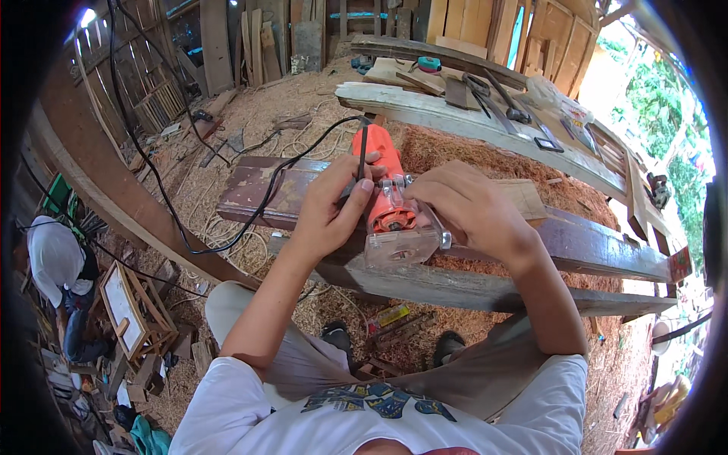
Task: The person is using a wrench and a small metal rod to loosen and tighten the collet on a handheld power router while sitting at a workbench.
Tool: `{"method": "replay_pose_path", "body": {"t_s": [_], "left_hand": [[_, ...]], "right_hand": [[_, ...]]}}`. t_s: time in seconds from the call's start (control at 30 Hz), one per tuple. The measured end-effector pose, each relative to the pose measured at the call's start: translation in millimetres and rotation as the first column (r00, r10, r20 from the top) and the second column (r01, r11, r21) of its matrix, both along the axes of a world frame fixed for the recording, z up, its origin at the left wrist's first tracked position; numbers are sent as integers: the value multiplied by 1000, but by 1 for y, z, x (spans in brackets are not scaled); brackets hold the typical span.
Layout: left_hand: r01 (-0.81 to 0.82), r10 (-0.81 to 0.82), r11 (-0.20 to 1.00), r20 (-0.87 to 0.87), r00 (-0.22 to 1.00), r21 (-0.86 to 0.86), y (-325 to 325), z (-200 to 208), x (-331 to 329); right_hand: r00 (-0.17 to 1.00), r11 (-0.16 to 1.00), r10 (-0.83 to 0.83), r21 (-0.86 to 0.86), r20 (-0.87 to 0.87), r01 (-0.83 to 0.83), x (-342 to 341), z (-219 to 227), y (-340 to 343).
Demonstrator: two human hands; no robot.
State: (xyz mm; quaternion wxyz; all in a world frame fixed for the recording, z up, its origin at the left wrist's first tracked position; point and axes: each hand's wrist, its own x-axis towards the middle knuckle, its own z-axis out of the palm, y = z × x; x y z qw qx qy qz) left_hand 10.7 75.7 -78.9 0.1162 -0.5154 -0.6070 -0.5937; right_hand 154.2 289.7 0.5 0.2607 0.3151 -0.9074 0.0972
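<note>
An orange trim router (pixel 385 152) with a clear plastic base (pixel 402 246) lies across the wooden beams in front of me, its base toward me. My left hand (pixel 334 199) is closed on a thin dark bar (pixel 363 152), pinched between thumb and fingers over the router's left side; the bar's exact kind does not show. From the right, my right hand (pixel 464 206) curls round the base beside its metal clamp (pixel 396 184). Its fingertips are partly hidden. A black power cord (pixel 277 178) runs from the router's far end and loops down to the left.
A painted board (pixel 265 189) and a purple beam (pixel 607 239) flank the router. Beyond lies a whitish plank (pixel 455 121) with a hammer (pixel 516 114) and a tape measure (pixel 429 65) nearby. Shavings cover the floor. At the left, another person (pixel 61 265) bends beside a wooden frame (pixel 129 311).
</note>
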Motion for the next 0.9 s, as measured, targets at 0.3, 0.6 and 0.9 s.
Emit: {"method": "replay_pose_path", "body": {"t_s": [0.3,0.6,0.9], "left_hand": [[-46,45,999,-45,998,-2,-1,3,0],[-42,43,999,-104,994,6,-2,4,0],[-37,30,995,-80,996,-92,-7,6,-2]], "right_hand": [[999,998,-10,62,-52,13,2,4,-7],[998,996,-63,62,30,61,14,9,-4],[996,996,-80,28,47,79,12,9,-3]]}}
